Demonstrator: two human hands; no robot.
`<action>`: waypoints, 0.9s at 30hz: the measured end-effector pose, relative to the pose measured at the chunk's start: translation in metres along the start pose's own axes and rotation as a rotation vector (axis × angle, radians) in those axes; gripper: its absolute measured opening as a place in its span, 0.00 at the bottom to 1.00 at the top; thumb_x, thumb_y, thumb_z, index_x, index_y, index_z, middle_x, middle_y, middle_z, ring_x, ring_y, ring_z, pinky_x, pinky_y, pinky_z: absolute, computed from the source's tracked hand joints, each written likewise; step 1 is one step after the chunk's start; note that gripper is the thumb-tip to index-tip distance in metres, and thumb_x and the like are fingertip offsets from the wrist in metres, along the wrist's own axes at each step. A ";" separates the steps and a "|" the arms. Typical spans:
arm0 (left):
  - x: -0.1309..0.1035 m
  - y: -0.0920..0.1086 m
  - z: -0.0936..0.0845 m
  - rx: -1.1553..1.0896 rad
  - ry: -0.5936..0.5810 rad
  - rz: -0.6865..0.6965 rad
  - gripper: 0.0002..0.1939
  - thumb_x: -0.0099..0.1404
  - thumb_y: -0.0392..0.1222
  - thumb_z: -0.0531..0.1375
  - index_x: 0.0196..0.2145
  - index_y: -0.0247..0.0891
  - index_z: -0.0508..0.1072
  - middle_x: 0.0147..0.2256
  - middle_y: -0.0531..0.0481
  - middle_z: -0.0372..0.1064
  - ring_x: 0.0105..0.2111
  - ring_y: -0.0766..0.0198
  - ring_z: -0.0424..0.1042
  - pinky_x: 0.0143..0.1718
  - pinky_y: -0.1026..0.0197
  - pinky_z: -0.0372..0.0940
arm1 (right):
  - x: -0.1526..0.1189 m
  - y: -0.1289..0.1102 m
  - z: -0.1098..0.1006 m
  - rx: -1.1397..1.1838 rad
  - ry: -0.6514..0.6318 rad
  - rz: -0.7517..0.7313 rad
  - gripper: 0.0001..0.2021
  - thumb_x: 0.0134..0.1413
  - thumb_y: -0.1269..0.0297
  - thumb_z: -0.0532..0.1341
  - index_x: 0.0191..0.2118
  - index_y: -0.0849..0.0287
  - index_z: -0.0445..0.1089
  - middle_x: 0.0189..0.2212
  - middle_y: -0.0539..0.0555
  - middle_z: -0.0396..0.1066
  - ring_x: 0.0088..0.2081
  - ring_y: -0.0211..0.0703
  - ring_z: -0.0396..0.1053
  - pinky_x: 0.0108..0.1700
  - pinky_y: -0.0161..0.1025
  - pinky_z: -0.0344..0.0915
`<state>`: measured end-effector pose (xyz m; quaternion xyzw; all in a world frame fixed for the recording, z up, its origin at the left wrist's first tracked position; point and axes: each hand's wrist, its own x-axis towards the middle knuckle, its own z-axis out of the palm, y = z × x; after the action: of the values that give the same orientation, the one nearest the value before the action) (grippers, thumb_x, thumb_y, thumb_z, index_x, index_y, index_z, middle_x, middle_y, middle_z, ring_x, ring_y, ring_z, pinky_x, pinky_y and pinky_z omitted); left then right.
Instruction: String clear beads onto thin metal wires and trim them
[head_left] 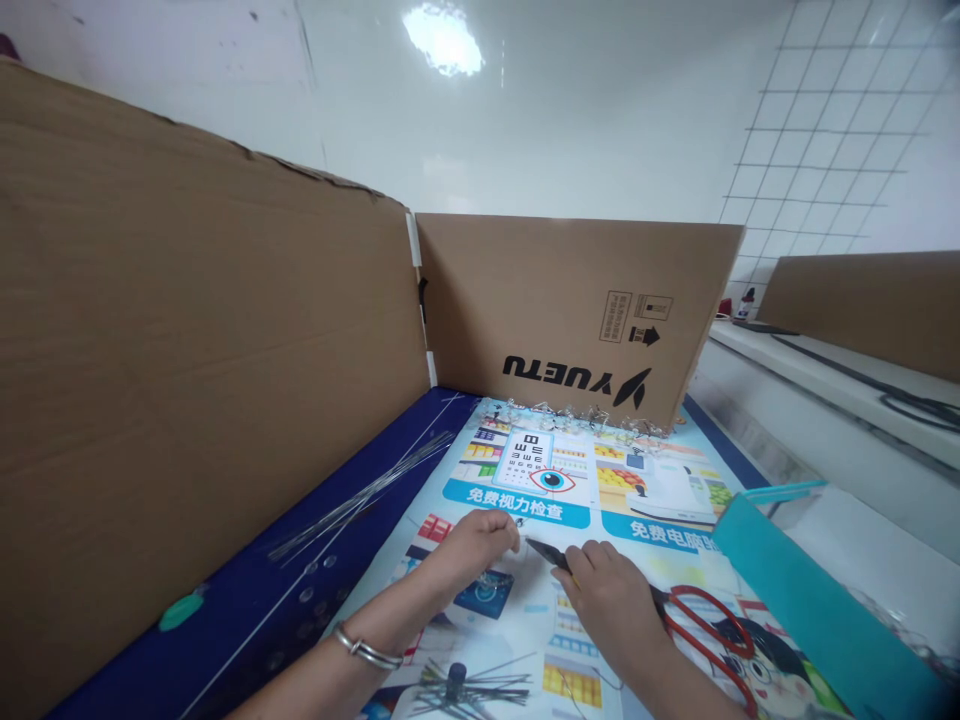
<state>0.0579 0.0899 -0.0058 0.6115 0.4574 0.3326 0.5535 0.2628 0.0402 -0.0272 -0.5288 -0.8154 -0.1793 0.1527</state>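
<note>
My left hand (480, 545) is closed over the printed sheet, its fingers bent together; a tiny piece seems to show at the fingertips, too small to make out. A bracelet circles that wrist. My right hand (606, 590) is wrapped round dark pliers (550, 553), whose pointed tip reaches toward my left fingertips with a small gap between. Red-handled scissors (709, 622) lie beside my right wrist, partly hidden by it. Below my hands, a bunch of thin wires (480, 690) spreads around a small dark cylinder (456, 681).
Cardboard walls (210, 330) stand at the left and back. Long thin wires (367, 495) lie on the blue cloth at left. Small wire pieces (592, 415) line the back wall's foot. A teal-edged box (817, 600) sits at right, near a white shelf (832, 385).
</note>
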 end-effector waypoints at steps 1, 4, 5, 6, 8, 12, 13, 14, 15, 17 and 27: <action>0.000 0.001 0.000 -0.015 -0.006 -0.003 0.07 0.49 0.39 0.52 0.22 0.35 0.69 0.15 0.58 0.54 0.16 0.72 0.49 0.20 0.67 0.46 | 0.000 0.000 0.000 -0.003 0.003 -0.002 0.08 0.58 0.61 0.52 0.32 0.56 0.64 0.27 0.53 0.64 0.31 0.45 0.60 0.32 0.39 0.51; -0.001 0.004 0.000 -0.064 -0.024 -0.014 0.07 0.49 0.39 0.52 0.21 0.35 0.68 0.15 0.57 0.55 0.16 0.72 0.51 0.19 0.67 0.46 | 0.001 -0.001 0.000 -0.020 0.010 -0.009 0.09 0.58 0.60 0.51 0.32 0.56 0.64 0.27 0.53 0.64 0.31 0.45 0.60 0.31 0.40 0.51; -0.001 0.004 0.000 -0.079 -0.030 -0.015 0.07 0.49 0.39 0.52 0.21 0.35 0.68 0.16 0.57 0.55 0.16 0.72 0.51 0.19 0.67 0.46 | 0.001 -0.001 -0.001 -0.025 0.009 -0.010 0.09 0.59 0.60 0.51 0.32 0.56 0.64 0.26 0.53 0.64 0.31 0.45 0.60 0.31 0.40 0.51; -0.002 0.004 -0.001 -0.093 -0.036 -0.014 0.07 0.49 0.39 0.52 0.21 0.34 0.67 0.16 0.57 0.56 0.16 0.72 0.51 0.19 0.67 0.46 | 0.001 -0.001 -0.001 -0.029 0.006 -0.009 0.09 0.59 0.60 0.51 0.32 0.56 0.64 0.27 0.53 0.64 0.31 0.45 0.60 0.31 0.40 0.51; -0.002 0.004 -0.002 -0.114 -0.051 -0.011 0.07 0.49 0.39 0.52 0.21 0.34 0.67 0.16 0.57 0.55 0.16 0.72 0.51 0.20 0.67 0.47 | 0.001 -0.002 -0.002 -0.036 0.000 -0.007 0.09 0.59 0.60 0.51 0.32 0.56 0.64 0.27 0.53 0.64 0.31 0.45 0.60 0.31 0.40 0.50; -0.003 0.003 -0.006 -0.114 -0.069 -0.003 0.08 0.50 0.39 0.52 0.22 0.34 0.68 0.16 0.58 0.54 0.16 0.72 0.51 0.20 0.67 0.48 | 0.001 -0.003 -0.004 -0.053 0.006 -0.020 0.08 0.59 0.61 0.52 0.33 0.56 0.64 0.27 0.54 0.64 0.31 0.45 0.60 0.31 0.40 0.50; -0.003 0.002 -0.006 -0.104 -0.068 0.001 0.07 0.50 0.39 0.52 0.22 0.34 0.68 0.16 0.57 0.54 0.16 0.72 0.51 0.20 0.67 0.48 | 0.001 -0.003 -0.005 -0.058 0.007 -0.022 0.08 0.58 0.60 0.52 0.33 0.56 0.64 0.27 0.54 0.64 0.31 0.46 0.60 0.31 0.40 0.50; -0.003 0.001 -0.006 -0.091 -0.064 0.008 0.07 0.51 0.39 0.52 0.22 0.34 0.68 0.17 0.57 0.54 0.17 0.72 0.51 0.20 0.67 0.47 | 0.001 -0.004 -0.006 -0.063 0.006 -0.024 0.08 0.58 0.60 0.52 0.33 0.56 0.64 0.27 0.54 0.64 0.31 0.46 0.60 0.30 0.40 0.50; -0.003 0.000 -0.007 -0.074 -0.057 0.017 0.07 0.51 0.39 0.52 0.23 0.34 0.68 0.17 0.57 0.55 0.17 0.72 0.51 0.20 0.67 0.47 | 0.001 -0.004 -0.006 -0.067 0.004 -0.025 0.08 0.58 0.60 0.52 0.32 0.56 0.64 0.27 0.54 0.64 0.31 0.46 0.59 0.30 0.40 0.50; -0.003 -0.001 -0.007 -0.032 -0.028 0.048 0.07 0.52 0.38 0.52 0.23 0.35 0.68 0.18 0.57 0.55 0.18 0.72 0.51 0.20 0.67 0.46 | 0.002 -0.004 -0.009 -0.076 -0.002 -0.021 0.09 0.58 0.60 0.52 0.32 0.56 0.64 0.27 0.54 0.64 0.30 0.46 0.59 0.30 0.41 0.49; -0.008 0.001 -0.007 0.192 0.024 0.155 0.09 0.56 0.40 0.53 0.27 0.35 0.72 0.21 0.56 0.61 0.22 0.69 0.57 0.24 0.67 0.51 | 0.003 -0.005 -0.017 -0.142 0.066 -0.046 0.07 0.57 0.60 0.55 0.34 0.57 0.64 0.26 0.53 0.63 0.29 0.44 0.59 0.29 0.40 0.47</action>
<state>0.0489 0.0854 -0.0028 0.6912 0.4450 0.3361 0.4597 0.2575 0.0330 -0.0116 -0.5133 -0.8071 -0.2574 0.1371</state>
